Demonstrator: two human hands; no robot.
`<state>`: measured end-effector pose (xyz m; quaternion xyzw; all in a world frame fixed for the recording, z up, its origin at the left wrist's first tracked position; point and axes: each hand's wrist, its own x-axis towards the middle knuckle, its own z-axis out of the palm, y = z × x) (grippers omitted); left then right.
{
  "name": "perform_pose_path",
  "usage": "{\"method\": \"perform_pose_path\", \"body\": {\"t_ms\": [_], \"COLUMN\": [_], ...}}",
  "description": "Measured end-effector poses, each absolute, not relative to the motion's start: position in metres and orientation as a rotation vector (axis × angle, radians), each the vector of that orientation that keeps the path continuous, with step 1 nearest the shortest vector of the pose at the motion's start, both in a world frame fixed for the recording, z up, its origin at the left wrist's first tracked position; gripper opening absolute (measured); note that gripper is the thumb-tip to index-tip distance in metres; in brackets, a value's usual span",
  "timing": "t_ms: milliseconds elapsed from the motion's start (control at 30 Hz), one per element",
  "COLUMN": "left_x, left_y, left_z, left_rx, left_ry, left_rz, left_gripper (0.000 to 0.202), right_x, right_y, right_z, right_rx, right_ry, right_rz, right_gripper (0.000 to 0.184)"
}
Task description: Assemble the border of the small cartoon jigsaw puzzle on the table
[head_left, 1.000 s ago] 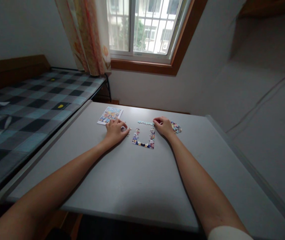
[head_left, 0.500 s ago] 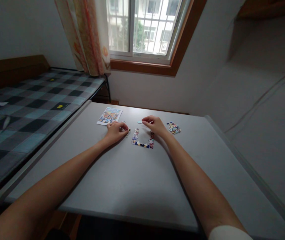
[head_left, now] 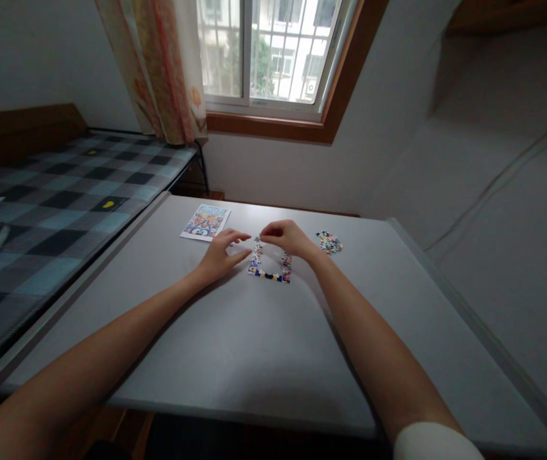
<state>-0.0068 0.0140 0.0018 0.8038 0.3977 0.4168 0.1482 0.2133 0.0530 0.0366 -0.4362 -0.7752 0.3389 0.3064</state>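
Observing two bare hands at work over a partly assembled jigsaw border (head_left: pixel 269 276) on a pale surface (head_left: pixel 264 345). Border lies flat between the forearms, in a U shape: left side, near edge and right side are present, with bare surface inside. Near edge shows dark blue and yellow; the sides are multicoloured, print too small to read.

Right hand (head_left: pixel 292 239): over the far end of the border, palm down. Grip together, thumb and fingertips clamped on a small pale piece (head_left: pixel 257 239), which shows just beyond the tips, near the far end of the border's left side. Remainder of that region hidden by the hand.

Left hand (head_left: pixel 223 257): to the left of the border. Grip apart, thumb and fingers spread with a clear gap; thumb tip just beside the border's left side.

Loose pile of pieces (head_left: pixel 330 242) to the right of the right hand, well apart from the border. Printed picture card (head_left: pixel 205 222) flat, beyond the left hand. Left of the surface: bed (head_left: pixel 101 172) with checked cover. Beyond: curtain (head_left: pixel 158 70) and barred window (head_left: pixel 273 57).
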Motion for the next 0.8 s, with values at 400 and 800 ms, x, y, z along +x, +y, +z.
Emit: {"method": "perform_pose_path", "body": {"t_ms": [400,800], "left_x": [-0.001,0.006], "left_y": [-0.008,-0.015], "left_z": [0.009,0.007], "left_rx": [2.821,2.799], "left_ry": [0.583,0.464], "left_rz": [0.546,0.387], "left_gripper": [0.052,0.062], "right_x": [0.282,0.279], "right_y": [0.064,0.069], "right_z": [0.035,0.025], "right_rx": [-1.640,-1.608], "right_ry": [-1.810,-1.925], "right_rz": [0.952,0.859], "right_gripper": [0.012,0.011]}}
